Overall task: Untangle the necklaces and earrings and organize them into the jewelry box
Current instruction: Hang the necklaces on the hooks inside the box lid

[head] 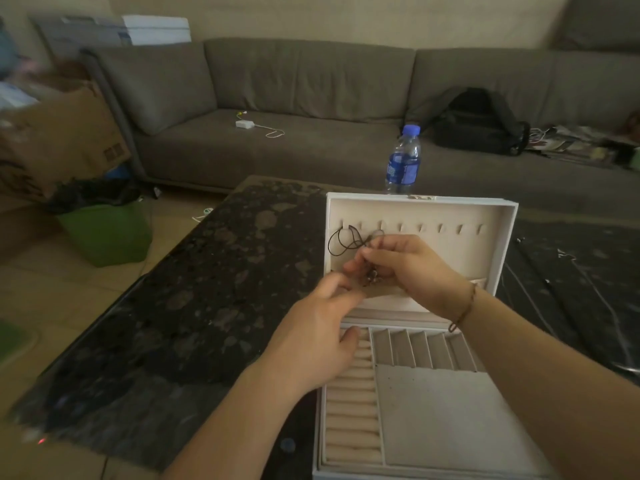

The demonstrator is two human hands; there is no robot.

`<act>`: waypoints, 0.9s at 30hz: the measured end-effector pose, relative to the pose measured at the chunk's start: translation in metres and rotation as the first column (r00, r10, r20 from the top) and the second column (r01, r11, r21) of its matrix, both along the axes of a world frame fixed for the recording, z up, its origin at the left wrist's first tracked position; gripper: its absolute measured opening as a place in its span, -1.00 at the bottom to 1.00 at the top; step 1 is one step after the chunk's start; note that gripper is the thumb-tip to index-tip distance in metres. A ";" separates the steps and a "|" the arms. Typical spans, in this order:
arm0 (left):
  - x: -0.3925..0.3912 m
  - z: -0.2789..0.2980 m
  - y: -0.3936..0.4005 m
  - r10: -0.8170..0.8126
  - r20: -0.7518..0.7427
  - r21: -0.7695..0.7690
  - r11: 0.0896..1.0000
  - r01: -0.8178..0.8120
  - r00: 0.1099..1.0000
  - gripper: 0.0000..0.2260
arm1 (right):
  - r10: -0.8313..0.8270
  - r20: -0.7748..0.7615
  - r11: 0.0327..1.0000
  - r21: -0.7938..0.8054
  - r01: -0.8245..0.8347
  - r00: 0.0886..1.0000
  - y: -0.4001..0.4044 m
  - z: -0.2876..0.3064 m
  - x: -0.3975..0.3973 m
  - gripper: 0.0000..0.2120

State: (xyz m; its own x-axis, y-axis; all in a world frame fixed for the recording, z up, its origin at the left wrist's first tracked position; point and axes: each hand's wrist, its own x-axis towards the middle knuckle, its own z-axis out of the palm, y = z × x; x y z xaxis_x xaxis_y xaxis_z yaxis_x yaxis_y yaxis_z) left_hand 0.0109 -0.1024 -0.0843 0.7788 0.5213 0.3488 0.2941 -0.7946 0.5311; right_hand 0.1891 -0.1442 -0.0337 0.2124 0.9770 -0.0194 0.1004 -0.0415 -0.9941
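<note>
Both our hands meet before the jewelry box [502, 216] lid: right hand [405, 268] pinches the black cord necklace [341, 239], left hand [322, 327] curls toward its dangling pendant, grip unclear. From the head view, the cord's loop lies up-left, just under the far-left hooks [360, 225], nearest the right hand.
</note>
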 end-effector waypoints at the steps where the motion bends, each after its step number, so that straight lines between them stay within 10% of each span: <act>1: 0.000 0.000 0.000 -0.002 -0.006 0.002 1.000 0.002 1.000 -0.62 | 0.030 -0.011 0.999 -0.026 -0.030 0.999 0.000 -0.001 0.002 -0.78; 11: -0.006 -0.002 0.000 -0.037 -0.034 -0.032 0.999 0.036 0.999 -0.58 | 0.193 0.225 0.960 -0.244 -0.136 0.955 -0.003 0.008 0.006 -0.26; 16: -0.011 0.007 0.003 -0.068 -0.032 -0.101 0.993 0.064 0.997 -0.57 | 0.224 0.435 0.960 -0.254 -0.120 0.872 -0.010 0.014 0.001 -0.34; 21: -0.015 0.016 0.012 -0.081 -0.021 -0.096 0.992 0.078 0.997 -0.72 | -0.002 0.650 0.992 -0.095 0.083 0.760 -0.030 0.018 0.012 -0.84; 27: -0.013 0.019 0.013 -0.094 -0.082 -0.186 0.980 0.078 0.992 -0.91 | -0.038 0.838 0.980 -0.074 0.183 0.545 -0.039 0.009 -0.009 -0.67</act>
State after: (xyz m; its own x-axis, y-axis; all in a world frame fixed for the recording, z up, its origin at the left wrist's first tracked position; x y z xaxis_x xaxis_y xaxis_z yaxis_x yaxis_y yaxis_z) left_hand -0.0019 -0.0898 -0.0650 0.8473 0.4993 0.1810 0.2820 -0.7116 0.6435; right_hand 0.1802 -0.1833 -0.0249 0.3100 0.9460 0.0949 0.8607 -0.2368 -0.4508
